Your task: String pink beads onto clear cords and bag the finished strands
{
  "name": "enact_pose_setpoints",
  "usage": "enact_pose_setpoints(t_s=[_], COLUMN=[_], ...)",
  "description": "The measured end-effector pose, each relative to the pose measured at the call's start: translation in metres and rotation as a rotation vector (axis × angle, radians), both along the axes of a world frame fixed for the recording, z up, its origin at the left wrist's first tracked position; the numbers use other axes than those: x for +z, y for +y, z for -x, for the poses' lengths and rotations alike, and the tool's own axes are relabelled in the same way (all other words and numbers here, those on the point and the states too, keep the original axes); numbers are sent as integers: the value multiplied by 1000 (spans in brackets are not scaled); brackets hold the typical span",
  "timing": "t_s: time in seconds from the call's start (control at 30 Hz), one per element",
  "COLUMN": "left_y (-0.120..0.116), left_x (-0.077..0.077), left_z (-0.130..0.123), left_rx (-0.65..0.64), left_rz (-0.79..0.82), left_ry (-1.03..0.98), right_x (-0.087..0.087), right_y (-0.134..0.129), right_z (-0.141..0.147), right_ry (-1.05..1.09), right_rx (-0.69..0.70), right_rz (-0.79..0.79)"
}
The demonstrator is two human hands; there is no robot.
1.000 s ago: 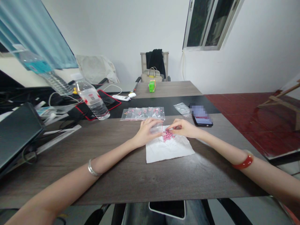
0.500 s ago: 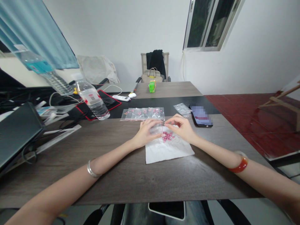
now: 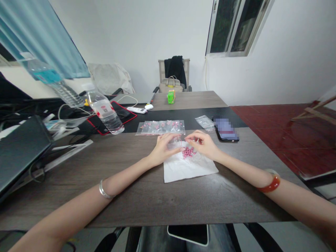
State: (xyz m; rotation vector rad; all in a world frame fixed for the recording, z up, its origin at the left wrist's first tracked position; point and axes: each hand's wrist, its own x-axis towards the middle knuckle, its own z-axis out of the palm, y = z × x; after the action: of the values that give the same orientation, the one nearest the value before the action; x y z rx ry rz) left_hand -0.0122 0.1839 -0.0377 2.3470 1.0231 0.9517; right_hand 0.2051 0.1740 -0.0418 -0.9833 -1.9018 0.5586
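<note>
My left hand (image 3: 165, 147) holds a small clear plastic bag (image 3: 176, 140) between thumb and fingers, over the far edge of a white paper sheet (image 3: 189, 173). Close by on the right, my right hand (image 3: 204, 143) has its thumb and fingertips pinched together beside the bag's edge. Whether something small sits in that pinch cannot be made out. Between the two hands, a pile of pinkish-red beads (image 3: 187, 152) lies on the paper. Beyond my left hand is a row of clear bags (image 3: 162, 126) with a few reddish beads in them.
More clear bags (image 3: 205, 122) lie beside a phone (image 3: 226, 128) at the right. Water bottles (image 3: 106, 111), a laptop (image 3: 23, 150) and cables occupy the left side. A green box (image 3: 171, 97) stands farther back. A white-edged tablet (image 3: 188, 233) rests on my lap.
The gap between my right fingertips and the bag in my left hand is slightly wider. The beads and the row of bags look the same.
</note>
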Motion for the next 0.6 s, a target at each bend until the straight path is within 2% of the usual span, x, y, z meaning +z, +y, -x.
enact_pose_setpoints(t_s=[0.13,0.37,0.47,0.6], left_y=[1,2,2,2], left_x=[0,0,0,1], left_z=[1,1,0,0], left_rx=[13,17,16,17], left_rz=[40,73,70,79], left_ry=[-79,-105,-98,-105], right_x=[-7,-14,-21,-30], right_y=[7,20,29,37], right_z=[-6,-14,-18,-20], right_ry=[-84,-128,-193,-341], right_rx=[23,-116,-96,14], right_rz=[107,-36,-15,-29])
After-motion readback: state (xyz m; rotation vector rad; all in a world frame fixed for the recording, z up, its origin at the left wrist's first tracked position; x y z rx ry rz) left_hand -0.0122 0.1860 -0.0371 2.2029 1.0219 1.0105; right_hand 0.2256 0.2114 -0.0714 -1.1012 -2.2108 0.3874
